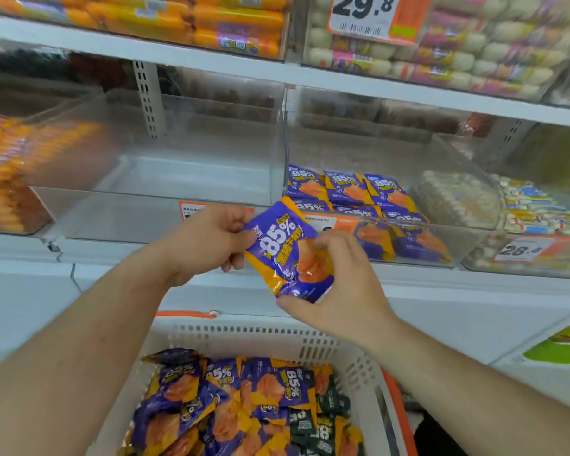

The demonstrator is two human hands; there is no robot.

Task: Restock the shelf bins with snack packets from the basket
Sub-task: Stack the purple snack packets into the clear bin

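At the centre of the frame the left hand pinches the upper left edge of a purple-and-orange snack packet, thumb on its face; the right hand grips the same packet at its lower right, fingers curled over the front; the packet hangs tilted just before the clear shelf bin at centre right, which holds matching packets in rows; below, at the bottom centre, the white basket is heaped with more packets.
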